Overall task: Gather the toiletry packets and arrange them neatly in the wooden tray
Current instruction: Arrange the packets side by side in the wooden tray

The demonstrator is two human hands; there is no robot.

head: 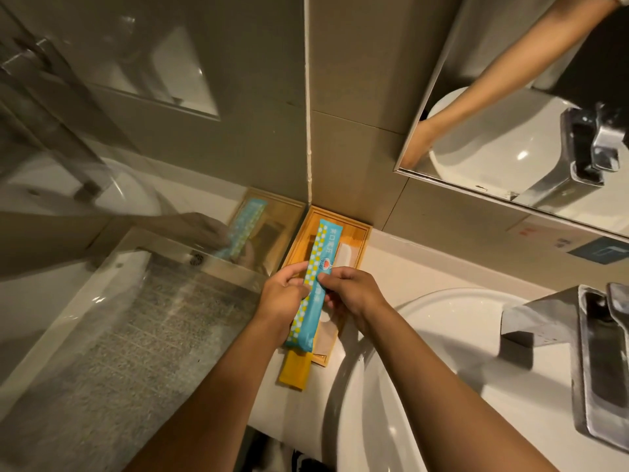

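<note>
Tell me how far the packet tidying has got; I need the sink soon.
Done: a white packet lies in the wooden tray in the wall corner. In hand: the left hand and right hand both hold a long blue checkered packet over the tray. Left: a yellow packet pokes past the tray's near end and needs straightening.

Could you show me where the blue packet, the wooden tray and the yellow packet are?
blue packet (323,253): head view, on its upper printed face.
wooden tray (363,229): head view, on its far right rim.
yellow packet (295,369): head view, on the end sticking out beyond the tray.
</note>
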